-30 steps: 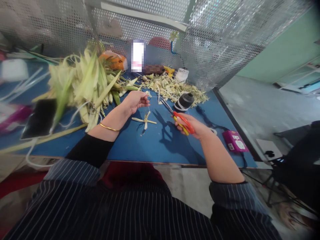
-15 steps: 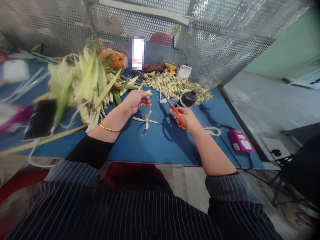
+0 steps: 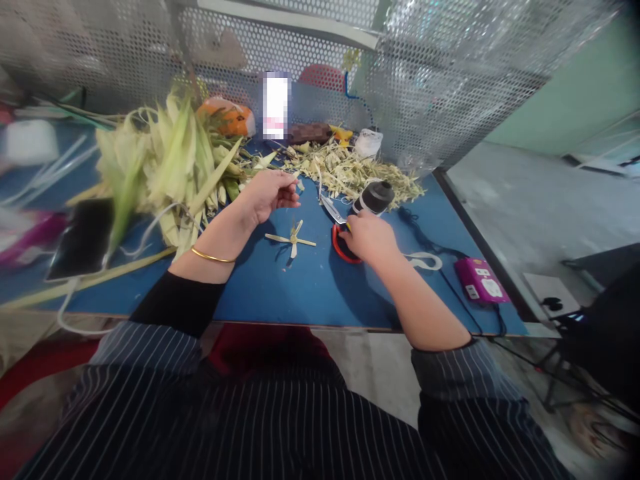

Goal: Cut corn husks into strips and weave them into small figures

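Observation:
My left hand (image 3: 277, 193) is raised over the table with its fingertips pinched together; what they hold is too fine to make out. A small pale scrap of husk (image 3: 301, 185) shows beside those fingertips. Below lies a cross-shaped piece of husk strips (image 3: 293, 239), flat on the blue table. My right hand (image 3: 371, 235) rests low with fingers on the red-handled scissors (image 3: 345, 248). The blades of the scissors point up and left, towards the husk scraps. A black spool of thread (image 3: 376, 196) stands right behind my right hand.
A big bundle of corn husks (image 3: 170, 153) fills the left, near a phone (image 3: 83, 239) on a cable. Husk shreds (image 3: 345, 167) are heaped at the back beside a white cup-like thing (image 3: 369, 143). A purple box (image 3: 481, 281) with cords sits at the right edge of the blue table (image 3: 300, 303).
My right hand has turned palm down and lowered the scissors to the table. My left hand has shifted slightly up and left, still pinched. The husk cross stays put.

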The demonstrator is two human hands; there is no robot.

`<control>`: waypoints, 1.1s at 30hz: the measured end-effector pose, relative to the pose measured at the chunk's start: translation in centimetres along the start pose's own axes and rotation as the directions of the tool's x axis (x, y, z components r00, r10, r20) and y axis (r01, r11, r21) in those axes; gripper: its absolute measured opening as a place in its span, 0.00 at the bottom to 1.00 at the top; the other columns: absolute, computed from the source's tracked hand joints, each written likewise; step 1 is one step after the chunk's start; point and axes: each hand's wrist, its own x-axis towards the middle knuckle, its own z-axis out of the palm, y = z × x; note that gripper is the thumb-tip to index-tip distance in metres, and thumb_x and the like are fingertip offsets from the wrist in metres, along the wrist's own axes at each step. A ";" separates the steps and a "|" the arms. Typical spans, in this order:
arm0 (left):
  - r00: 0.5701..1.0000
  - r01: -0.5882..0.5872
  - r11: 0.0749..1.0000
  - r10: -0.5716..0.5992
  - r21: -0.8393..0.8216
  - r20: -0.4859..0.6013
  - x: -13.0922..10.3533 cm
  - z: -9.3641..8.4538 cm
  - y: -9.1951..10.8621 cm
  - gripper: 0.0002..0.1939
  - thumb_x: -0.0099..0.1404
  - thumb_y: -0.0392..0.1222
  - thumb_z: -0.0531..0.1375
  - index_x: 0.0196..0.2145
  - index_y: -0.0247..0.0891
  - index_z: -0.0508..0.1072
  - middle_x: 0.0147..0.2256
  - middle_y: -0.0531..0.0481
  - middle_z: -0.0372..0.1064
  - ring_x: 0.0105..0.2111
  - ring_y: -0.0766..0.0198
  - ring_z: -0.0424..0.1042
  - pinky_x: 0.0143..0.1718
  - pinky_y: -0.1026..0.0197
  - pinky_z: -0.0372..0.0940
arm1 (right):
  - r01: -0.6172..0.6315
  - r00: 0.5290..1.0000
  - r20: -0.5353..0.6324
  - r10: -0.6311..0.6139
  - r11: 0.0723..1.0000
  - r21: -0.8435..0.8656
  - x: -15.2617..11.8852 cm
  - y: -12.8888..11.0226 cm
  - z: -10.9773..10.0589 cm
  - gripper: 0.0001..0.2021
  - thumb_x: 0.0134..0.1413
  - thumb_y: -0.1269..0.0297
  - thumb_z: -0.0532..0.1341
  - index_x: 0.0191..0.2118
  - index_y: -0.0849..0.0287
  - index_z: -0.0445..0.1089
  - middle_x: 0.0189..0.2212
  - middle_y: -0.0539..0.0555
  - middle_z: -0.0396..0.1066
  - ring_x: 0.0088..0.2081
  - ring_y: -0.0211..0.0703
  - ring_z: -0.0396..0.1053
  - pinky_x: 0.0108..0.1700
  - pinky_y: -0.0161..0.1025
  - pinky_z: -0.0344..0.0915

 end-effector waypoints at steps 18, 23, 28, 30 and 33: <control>0.954 0.112 0.982 -0.148 0.150 0.259 -1.8 1.5 0.2 0.10 0.62 0.33 0.59 0.23 0.34 0.69 0.20 0.50 0.66 0.19 0.70 0.66 0.28 0.64 0.69 | 0.036 0.999 -0.033 -0.029 0.100 0.994 3.1 -3.8 0.9 0.07 0.49 0.61 0.64 0.27 0.58 0.69 0.21 0.46 0.66 0.24 0.31 0.62 0.30 0.32 0.62; 0.959 0.095 0.986 -0.127 0.136 0.254 -1.6 1.7 -0.2 0.09 0.61 0.33 0.60 0.23 0.33 0.69 0.20 0.51 0.65 0.19 0.71 0.66 0.27 0.65 0.68 | -0.029 0.998 0.029 -0.056 0.011 1.000 2.8 -3.3 0.6 0.07 0.51 0.59 0.62 0.32 0.57 0.70 0.27 0.49 0.71 0.28 0.33 0.67 0.31 0.32 0.65; 0.955 0.092 0.979 -0.139 0.183 0.260 -1.6 1.9 -0.5 0.10 0.61 0.31 0.58 0.22 0.33 0.69 0.19 0.51 0.65 0.19 0.71 0.66 0.27 0.65 0.68 | 0.040 0.999 -0.040 -0.028 -0.014 0.999 2.8 -3.7 1.0 0.04 0.49 0.65 0.63 0.29 0.59 0.69 0.23 0.48 0.69 0.24 0.32 0.65 0.30 0.33 0.65; 0.953 0.095 0.979 -0.141 0.180 0.267 -1.5 1.9 -0.7 0.09 0.61 0.31 0.58 0.22 0.33 0.70 0.19 0.51 0.65 0.19 0.71 0.66 0.27 0.65 0.68 | 0.029 0.999 -0.030 -0.019 -0.044 0.999 2.8 -3.8 1.1 0.04 0.50 0.66 0.62 0.28 0.59 0.68 0.22 0.47 0.68 0.23 0.32 0.65 0.29 0.32 0.65; 0.954 0.095 0.982 -0.136 0.162 0.266 -1.4 1.9 -0.9 0.09 0.61 0.31 0.58 0.23 0.33 0.70 0.20 0.51 0.65 0.19 0.71 0.66 0.27 0.65 0.68 | -0.034 0.999 0.034 -0.009 -0.111 0.993 2.8 -3.8 1.1 0.04 0.51 0.66 0.61 0.28 0.58 0.66 0.23 0.48 0.69 0.25 0.33 0.68 0.30 0.32 0.66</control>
